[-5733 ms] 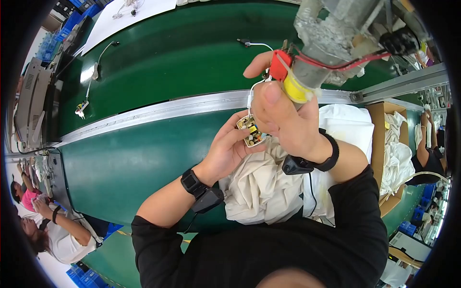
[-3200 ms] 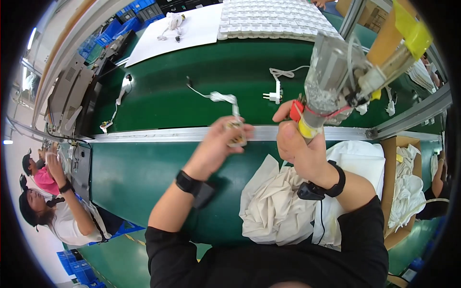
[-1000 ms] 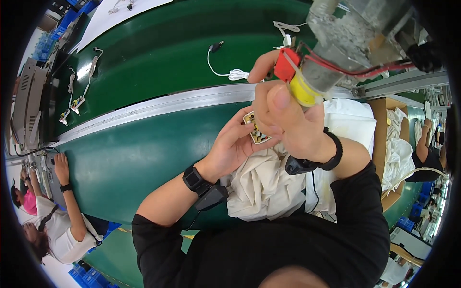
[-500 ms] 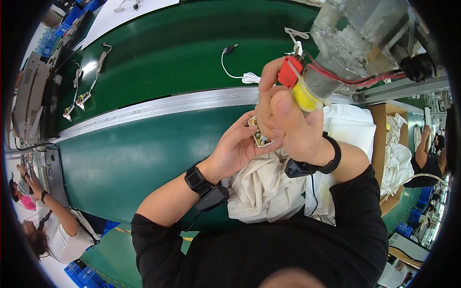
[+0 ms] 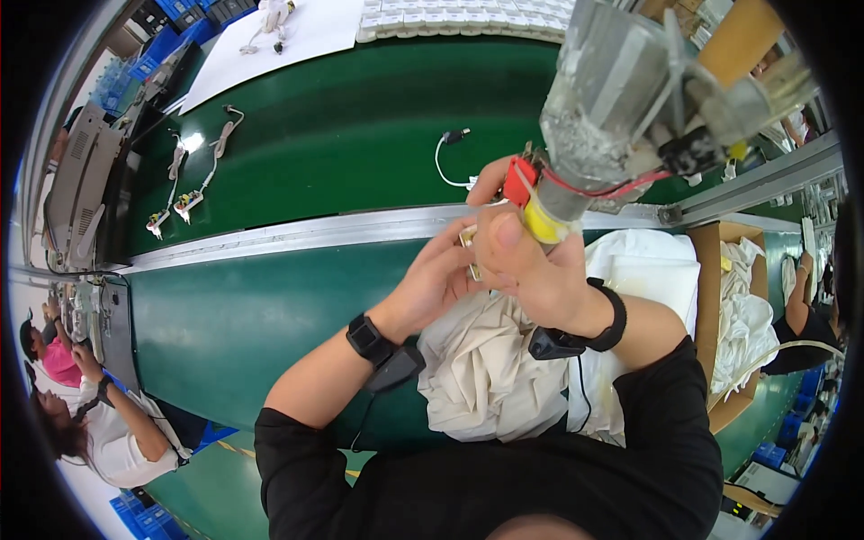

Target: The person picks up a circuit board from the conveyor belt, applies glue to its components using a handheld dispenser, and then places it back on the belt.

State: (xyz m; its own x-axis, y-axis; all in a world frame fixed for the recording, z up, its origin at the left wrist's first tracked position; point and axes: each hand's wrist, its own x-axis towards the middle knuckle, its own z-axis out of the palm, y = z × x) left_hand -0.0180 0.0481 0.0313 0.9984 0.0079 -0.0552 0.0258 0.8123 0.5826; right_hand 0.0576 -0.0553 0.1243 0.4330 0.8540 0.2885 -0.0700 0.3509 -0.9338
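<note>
Pale-rimmed boxy housing [image 5: 469, 239] pinched in left hand [image 5: 436, 275]; right hand [image 5: 533, 274] clamped round crusty, yellow-banded cylindrical tool [image 5: 576, 148].

No readable lettering or numbers

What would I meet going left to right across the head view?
Vented grey machine, two corded pieces, left hand, small white-edged case, right hand, white material, cardboard box, co-worker in black.
</note>
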